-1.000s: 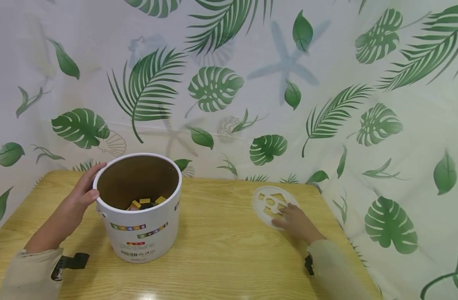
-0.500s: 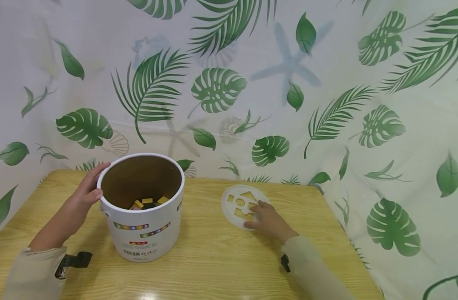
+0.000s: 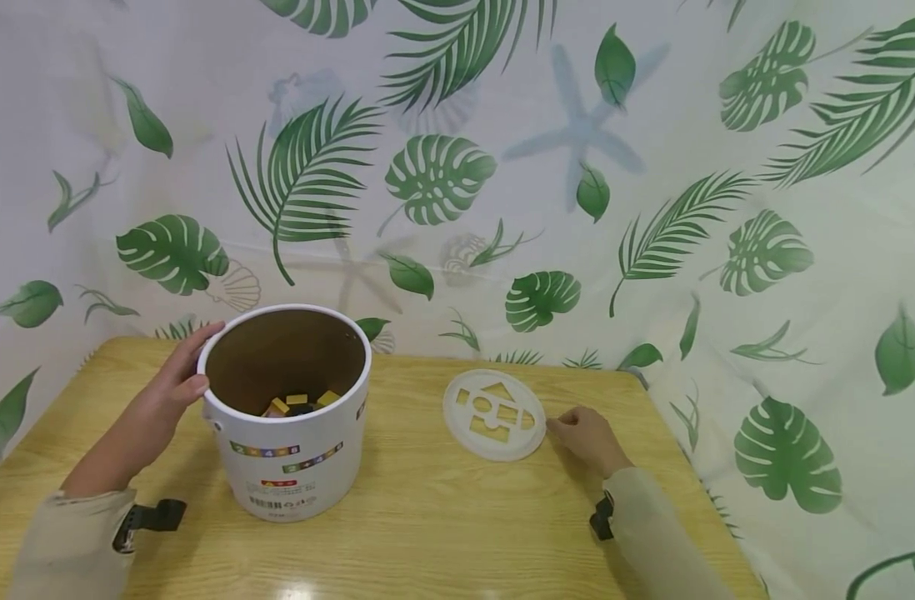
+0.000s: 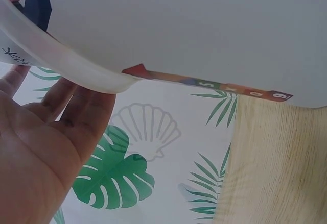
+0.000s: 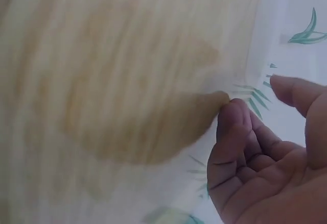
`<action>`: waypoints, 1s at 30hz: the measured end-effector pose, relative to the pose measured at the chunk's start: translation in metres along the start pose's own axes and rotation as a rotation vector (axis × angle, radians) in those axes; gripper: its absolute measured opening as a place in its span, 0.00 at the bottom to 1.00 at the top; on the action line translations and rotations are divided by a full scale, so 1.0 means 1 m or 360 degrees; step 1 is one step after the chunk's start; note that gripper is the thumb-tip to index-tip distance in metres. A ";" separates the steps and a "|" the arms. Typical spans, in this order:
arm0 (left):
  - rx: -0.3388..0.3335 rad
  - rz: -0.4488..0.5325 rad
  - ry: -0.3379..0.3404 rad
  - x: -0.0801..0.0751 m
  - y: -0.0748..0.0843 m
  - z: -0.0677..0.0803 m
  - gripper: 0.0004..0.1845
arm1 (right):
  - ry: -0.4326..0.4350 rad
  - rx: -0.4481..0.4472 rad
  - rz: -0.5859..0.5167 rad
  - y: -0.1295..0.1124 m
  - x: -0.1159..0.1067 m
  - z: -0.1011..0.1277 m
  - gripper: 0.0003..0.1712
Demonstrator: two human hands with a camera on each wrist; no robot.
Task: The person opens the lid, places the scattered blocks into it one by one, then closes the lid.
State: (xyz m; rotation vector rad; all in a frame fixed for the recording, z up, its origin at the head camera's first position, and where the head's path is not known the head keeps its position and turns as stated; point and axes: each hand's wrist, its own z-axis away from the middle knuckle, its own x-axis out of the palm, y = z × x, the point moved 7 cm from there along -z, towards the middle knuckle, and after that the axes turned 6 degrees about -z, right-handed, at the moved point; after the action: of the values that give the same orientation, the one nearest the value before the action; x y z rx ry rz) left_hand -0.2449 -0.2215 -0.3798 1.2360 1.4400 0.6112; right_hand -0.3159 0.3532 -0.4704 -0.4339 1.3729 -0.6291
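Observation:
A white bucket (image 3: pixel 285 454) stands on the left of the wooden table (image 3: pixel 442 517), with several coloured blocks (image 3: pixel 298 403) at its bottom. My left hand (image 3: pixel 165 400) grips its left rim, thumb at the front and fingers round the back; in the left wrist view the fingers (image 4: pixel 76 117) lie under the bucket's rim (image 4: pixel 76 68). A flat white lid (image 3: pixel 493 414) with shape cut-outs lies to the right of the bucket. My right hand (image 3: pixel 587 437) rests on the table at the lid's right edge, fingers loosely curled and holding nothing. In the right wrist view the right hand (image 5: pixel 265 157) is blurred.
A leaf-patterned curtain (image 3: pixel 457 167) hangs behind the table and drapes down its right side. The table's right edge (image 3: pixel 690 467) is close to my right hand. Black wrist straps (image 3: pixel 152 517) show on both sleeves.
My right hand slid the lid left toward the bucket, then came off it and drew back to its right edge. The left hand stayed on the bucket.

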 end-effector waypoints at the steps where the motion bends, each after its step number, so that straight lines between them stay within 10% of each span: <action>1: -0.0001 -0.0001 0.0000 0.000 0.000 0.000 0.34 | -0.0011 0.0030 -0.0023 0.002 0.000 0.000 0.24; 23: -0.0016 -0.0009 -0.0002 0.001 0.004 0.001 0.34 | 0.0163 0.0065 -0.0233 0.001 -0.001 -0.009 0.16; 30: -0.0015 -0.0025 0.0003 0.000 0.004 0.003 0.34 | -0.0064 0.0132 -0.0697 0.002 0.003 -0.008 0.21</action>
State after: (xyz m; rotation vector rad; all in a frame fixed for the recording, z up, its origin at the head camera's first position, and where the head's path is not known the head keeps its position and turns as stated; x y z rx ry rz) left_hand -0.2410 -0.2205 -0.3771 1.2161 1.4451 0.6082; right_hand -0.3237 0.3531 -0.4751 -0.6850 1.2149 -1.0256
